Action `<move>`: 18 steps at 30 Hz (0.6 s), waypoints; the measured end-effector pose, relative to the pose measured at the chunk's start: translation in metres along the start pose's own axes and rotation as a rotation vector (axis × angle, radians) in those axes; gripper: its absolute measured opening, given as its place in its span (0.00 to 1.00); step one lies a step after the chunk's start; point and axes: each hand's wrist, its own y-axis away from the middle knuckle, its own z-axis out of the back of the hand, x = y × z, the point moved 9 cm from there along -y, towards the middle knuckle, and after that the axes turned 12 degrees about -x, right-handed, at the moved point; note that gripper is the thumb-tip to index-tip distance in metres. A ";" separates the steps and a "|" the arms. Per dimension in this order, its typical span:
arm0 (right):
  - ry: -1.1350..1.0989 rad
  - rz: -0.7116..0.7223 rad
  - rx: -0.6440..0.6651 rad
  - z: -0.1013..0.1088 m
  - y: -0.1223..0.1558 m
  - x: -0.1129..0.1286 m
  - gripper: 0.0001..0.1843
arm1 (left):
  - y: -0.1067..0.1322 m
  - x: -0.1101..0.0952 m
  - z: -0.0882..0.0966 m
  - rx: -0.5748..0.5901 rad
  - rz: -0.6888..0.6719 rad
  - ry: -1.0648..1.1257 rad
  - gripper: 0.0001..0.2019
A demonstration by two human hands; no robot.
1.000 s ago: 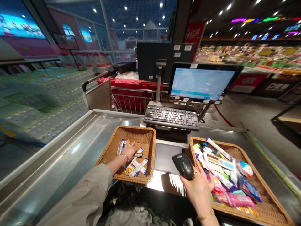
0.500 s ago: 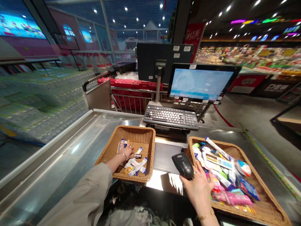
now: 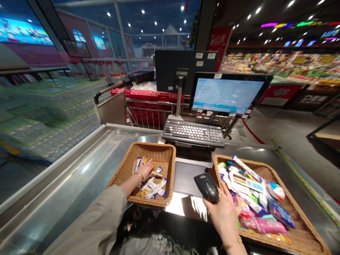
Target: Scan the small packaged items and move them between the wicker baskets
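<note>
So what does the right hand have?

A black handheld barcode scanner, held firmly with the fingers curled round its grip. It's a glossy, rounded thing with a small silver badge on top, its nose aimed toward the far left. It sits between the two baskets, above the near edge of a flat grey scanner plate.

And the left hand?

Down inside the left wicker basket, its fingers over a scatter of slim wrapped packets. It touches them, but I can't tell whether it's pinching one.

What's in the other basket?

The right wicker basket is heaped with bright packets, and the right hand is just beside its near left rim.

What differs from the earlier frame?

The left hand has moved a little right across its basket and now lies against a small dark-and-tan packet that it stood apart from. The right hand and scanner sit almost exactly where they were.

What's beyond them?

A keyboard and a monitor stand farther off, past the baskets.
</note>
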 end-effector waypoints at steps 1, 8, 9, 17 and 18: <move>-0.001 0.004 0.000 0.000 0.000 0.000 0.15 | 0.000 0.000 0.000 -0.007 0.000 0.002 0.09; -0.025 0.010 -0.011 -0.004 -0.003 0.002 0.16 | -0.004 0.005 0.016 -0.076 0.037 0.010 0.03; -0.028 0.014 -0.012 -0.004 -0.003 0.003 0.16 | -0.005 0.006 0.021 -0.093 0.045 0.008 0.03; -0.053 0.033 -0.001 -0.004 -0.011 0.017 0.20 | -0.007 -0.003 0.069 -0.265 0.070 -0.047 0.02; -0.053 0.040 0.000 -0.004 -0.011 0.018 0.20 | -0.007 -0.004 0.075 -0.296 0.079 -0.061 0.01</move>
